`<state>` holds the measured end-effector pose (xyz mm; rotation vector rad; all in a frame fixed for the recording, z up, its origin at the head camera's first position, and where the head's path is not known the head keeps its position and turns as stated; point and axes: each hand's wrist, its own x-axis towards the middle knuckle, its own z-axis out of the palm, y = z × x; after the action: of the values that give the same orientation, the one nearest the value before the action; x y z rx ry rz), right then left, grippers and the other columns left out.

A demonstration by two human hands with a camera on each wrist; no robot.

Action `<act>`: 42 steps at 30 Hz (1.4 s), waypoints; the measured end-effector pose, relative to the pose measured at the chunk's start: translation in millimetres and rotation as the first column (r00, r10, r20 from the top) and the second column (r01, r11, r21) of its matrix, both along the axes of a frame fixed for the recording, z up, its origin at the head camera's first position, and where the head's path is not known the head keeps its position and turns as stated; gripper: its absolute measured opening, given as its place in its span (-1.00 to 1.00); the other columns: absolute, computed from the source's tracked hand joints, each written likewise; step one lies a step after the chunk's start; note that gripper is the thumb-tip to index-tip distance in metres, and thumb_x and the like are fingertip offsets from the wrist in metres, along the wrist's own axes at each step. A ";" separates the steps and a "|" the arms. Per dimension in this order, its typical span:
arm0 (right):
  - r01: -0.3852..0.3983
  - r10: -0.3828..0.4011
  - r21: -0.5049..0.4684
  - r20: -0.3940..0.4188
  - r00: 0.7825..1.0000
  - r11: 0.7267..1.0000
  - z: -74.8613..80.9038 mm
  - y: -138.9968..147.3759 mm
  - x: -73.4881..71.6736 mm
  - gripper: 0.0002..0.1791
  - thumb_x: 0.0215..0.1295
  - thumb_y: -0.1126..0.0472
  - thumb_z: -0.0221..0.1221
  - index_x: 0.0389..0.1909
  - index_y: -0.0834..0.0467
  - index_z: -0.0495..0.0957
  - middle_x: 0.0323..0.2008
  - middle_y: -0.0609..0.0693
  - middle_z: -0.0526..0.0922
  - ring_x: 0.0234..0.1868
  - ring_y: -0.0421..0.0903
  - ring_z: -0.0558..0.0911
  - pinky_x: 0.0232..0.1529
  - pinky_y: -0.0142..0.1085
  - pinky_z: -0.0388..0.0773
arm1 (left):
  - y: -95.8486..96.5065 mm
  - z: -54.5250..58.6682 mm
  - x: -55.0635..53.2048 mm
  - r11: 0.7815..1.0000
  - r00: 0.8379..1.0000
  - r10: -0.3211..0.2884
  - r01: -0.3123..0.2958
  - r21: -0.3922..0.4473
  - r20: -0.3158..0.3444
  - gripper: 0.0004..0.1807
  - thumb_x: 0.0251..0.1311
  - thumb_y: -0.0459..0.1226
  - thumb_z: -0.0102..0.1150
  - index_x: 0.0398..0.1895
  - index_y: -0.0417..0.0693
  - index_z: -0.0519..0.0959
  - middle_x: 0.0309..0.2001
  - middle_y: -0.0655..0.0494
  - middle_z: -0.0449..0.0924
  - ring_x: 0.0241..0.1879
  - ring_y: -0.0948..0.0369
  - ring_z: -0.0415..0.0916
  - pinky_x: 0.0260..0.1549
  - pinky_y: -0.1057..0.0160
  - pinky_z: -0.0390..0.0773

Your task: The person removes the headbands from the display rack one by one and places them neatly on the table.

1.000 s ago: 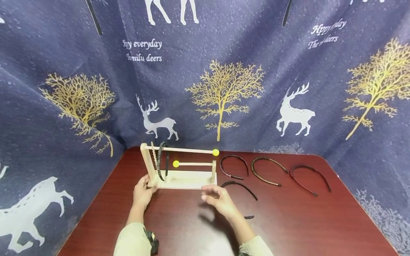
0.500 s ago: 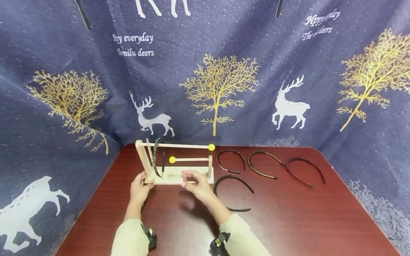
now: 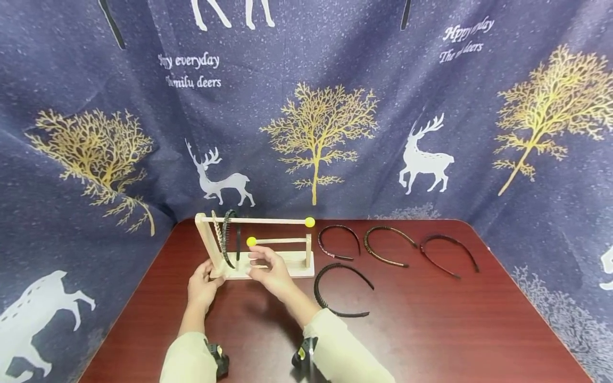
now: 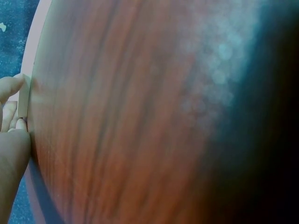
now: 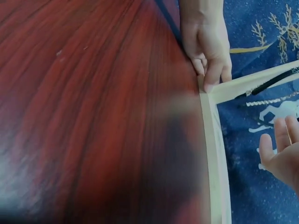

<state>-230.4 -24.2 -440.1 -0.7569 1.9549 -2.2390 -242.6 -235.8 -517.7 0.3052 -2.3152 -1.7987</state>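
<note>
A pale wooden rack (image 3: pixel 292 266) with two bars, each tipped by a yellow ball, stands toward the table's back left. My left hand (image 3: pixel 201 287) grips the left end of its base, thumb in front; the left wrist view shows the thumb and fingers (image 4: pixel 11 86) pinching that edge. On the upper bar hang a beige braided headband (image 3: pixel 217 227) and a black toothed headband (image 3: pixel 225 242), close to the left post. My right hand (image 3: pixel 270 271) hovers before the base, fingers spread and loosely bent, holding nothing, just below the lower bar's yellow ball (image 3: pixel 251 241).
Right of the rack, another black toothed headband (image 3: pixel 316 290) lies on the red-brown table (image 3: pixel 412 330). Behind it lie a pink-patterned headband (image 3: pixel 340 257), a gold-patterned one (image 3: pixel 367 242) and a dark red one (image 3: pixel 438 265). A blue deer-print cloth (image 3: pixel 268 159) hangs behind.
My right hand has moved left along the front of the rack, from its right end to below the lower ball. My left hand keeps its grip on the base. The head view has shifted slightly.
</note>
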 end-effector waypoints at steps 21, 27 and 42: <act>-0.135 0.136 0.064 -0.018 0.991 0.989 10.8 -31.8 -9.1 -0.32 -0.03 0.60 0.10 0.23 0.41 0.24 -0.07 0.43 0.49 -0.07 0.31 0.49 -0.14 -0.29 0.53 | -1.7 -3.2 -3.7 1.000 0.999 -0.004 0.005 0.025 -0.034 -0.29 0.02 -0.57 0.18 0.31 -0.32 0.21 0.21 -0.32 0.29 0.28 -0.07 0.13 0.28 0.15 0.08; -0.006 0.019 0.094 -0.134 0.991 0.996 10.6 -32.4 -7.8 -0.57 -0.04 0.63 0.08 -0.05 0.49 0.42 -0.30 0.42 0.52 -0.24 0.16 0.53 -0.21 -0.34 0.52 | -3.0 -6.3 -4.3 1.000 0.999 0.006 -0.005 0.011 -0.051 -0.31 0.00 -0.57 0.19 0.28 -0.35 0.24 0.20 -0.34 0.30 0.26 -0.07 0.17 0.27 0.14 0.10; 0.070 -0.048 0.081 -0.248 0.967 0.994 28.9 -23.7 -14.4 -0.82 0.08 0.62 0.08 -0.26 0.52 0.48 -0.34 0.39 0.56 -0.30 0.16 0.53 -0.29 -0.41 0.48 | -3.5 -8.7 -2.5 0.999 0.998 0.024 -0.022 0.040 -0.055 -0.33 -0.01 -0.60 0.20 0.26 -0.34 0.27 0.19 -0.30 0.32 0.27 -0.05 0.16 0.27 0.15 0.10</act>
<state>-244.8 -47.8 -411.2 -1.0218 2.1968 -2.1623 -245.1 -239.3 -526.3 0.2824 -2.2322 -1.8204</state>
